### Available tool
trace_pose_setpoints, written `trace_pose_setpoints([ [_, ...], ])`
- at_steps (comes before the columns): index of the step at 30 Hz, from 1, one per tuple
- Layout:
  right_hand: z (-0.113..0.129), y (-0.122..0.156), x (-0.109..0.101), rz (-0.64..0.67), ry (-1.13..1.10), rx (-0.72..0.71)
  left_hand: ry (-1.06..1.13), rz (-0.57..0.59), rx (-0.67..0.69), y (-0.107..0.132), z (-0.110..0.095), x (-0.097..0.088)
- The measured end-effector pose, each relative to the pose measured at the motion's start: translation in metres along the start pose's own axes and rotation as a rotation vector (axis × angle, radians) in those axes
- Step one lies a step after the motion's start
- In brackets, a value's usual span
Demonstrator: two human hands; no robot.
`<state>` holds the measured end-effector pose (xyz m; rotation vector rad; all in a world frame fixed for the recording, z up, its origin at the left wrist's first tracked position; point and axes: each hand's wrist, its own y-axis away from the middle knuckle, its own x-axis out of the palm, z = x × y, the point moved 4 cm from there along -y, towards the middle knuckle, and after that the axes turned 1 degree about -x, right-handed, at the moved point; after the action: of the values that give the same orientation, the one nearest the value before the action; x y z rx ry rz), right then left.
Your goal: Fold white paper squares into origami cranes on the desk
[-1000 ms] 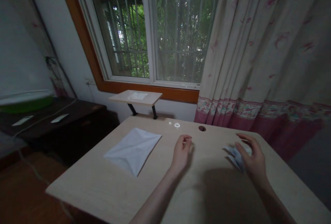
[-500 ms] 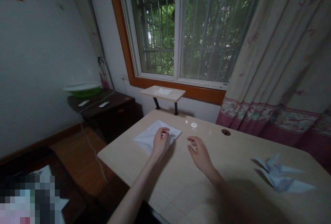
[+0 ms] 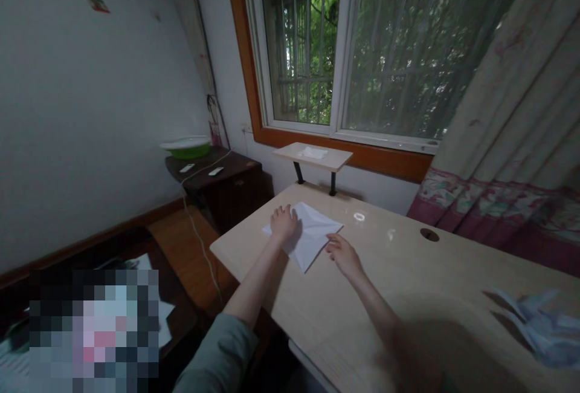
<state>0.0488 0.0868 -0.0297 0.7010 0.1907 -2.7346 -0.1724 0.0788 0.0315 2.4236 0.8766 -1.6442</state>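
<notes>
A white, creased sheet of paper (image 3: 312, 224) lies on the pale table, its corners pointing outward. My left hand (image 3: 284, 224) rests on the left part of the sheet, palm down with fingers spread. At the lower right edge of the paper, my right hand (image 3: 345, 255) has its fingers bent and its fingertips together at the rim, seemingly pinching it. Two folded paper cranes (image 3: 544, 326) sit at the right of the table, blurred and overlapping.
A small raised shelf (image 3: 290, 152) at the table's back holds a white paper item (image 3: 313, 152). To its right is a round cable hole (image 3: 429, 234). A dark side cabinet (image 3: 226, 184) on the left bears a green basin (image 3: 188, 149). A white cable (image 3: 199, 242) hangs down.
My left hand has moved to the paper's left side and spread flat. My right hand has come in from beside the sheet to its edge. The view has turned left.
</notes>
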Motion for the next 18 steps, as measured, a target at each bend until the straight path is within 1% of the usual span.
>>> trace_pose_setpoints([
  [3, -0.001, -0.003, 0.006, 0.02, -0.016, 0.031, -0.069, 0.044, -0.051, -0.001, 0.003, 0.009],
  [5, -0.002, -0.005, 0.008, 0.025, -0.027, 0.048, -0.097, 0.065, -0.052, 0.002, 0.002, 0.012],
  [8, -0.002, -0.007, 0.011, 0.031, -0.04, 0.063, -0.118, 0.063, -0.031, 0.005, -0.003, 0.012],
  [11, -0.003, -0.007, 0.009, 0.033, -0.05, 0.059, -0.113, 0.061, -0.019, 0.007, -0.011, 0.008],
  [14, -0.003, -0.003, -0.001, 0.024, -0.058, 0.036, -0.085, 0.07, 0.001, 0.006, -0.022, 0.001],
  [16, -0.004, 0.002, -0.013, 0.014, -0.064, 0.012, -0.057, 0.086, 0.027, 0.007, -0.031, -0.006],
  [18, -0.005, 0.007, -0.029, 0.006, -0.072, -0.012, -0.024, 0.11, 0.066, 0.008, -0.041, -0.013],
])
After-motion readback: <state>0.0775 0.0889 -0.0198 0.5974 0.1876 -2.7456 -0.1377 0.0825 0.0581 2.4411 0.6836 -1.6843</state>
